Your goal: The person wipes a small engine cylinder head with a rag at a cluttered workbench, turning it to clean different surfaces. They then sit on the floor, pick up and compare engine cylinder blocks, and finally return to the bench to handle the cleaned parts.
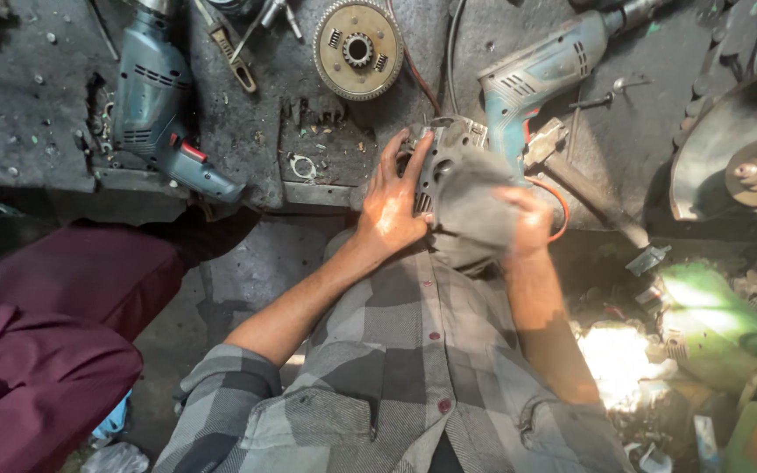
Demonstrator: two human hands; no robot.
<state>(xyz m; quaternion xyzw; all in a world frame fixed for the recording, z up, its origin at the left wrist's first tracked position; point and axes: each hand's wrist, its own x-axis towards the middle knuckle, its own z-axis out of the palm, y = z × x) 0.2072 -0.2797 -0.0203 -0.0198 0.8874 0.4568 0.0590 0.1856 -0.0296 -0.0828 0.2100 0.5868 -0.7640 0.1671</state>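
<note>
My left hand (pixel 389 203) grips the left side of a finned grey metal engine part (pixel 442 151) held over my lap at the bench's front edge. My right hand (pixel 527 223) presses a dirty grey cloth (pixel 475 208) against the part's right side, so much of the part is hidden under the cloth. An orange wire (pixel 558 197) curves just beyond my right hand.
On the grimy bench (pixel 37 131) lie two blue electric drills (pixel 155 105) (pixel 541 74), a round toothed clutch plate (pixel 358 50) and pliers (pixel 229 52). A large metal disc (pixel 738 149) sits far right. Another person's maroon-clad legs (pixel 54 324) are at left. Green objects (pixel 711 315) and scrap lie lower right.
</note>
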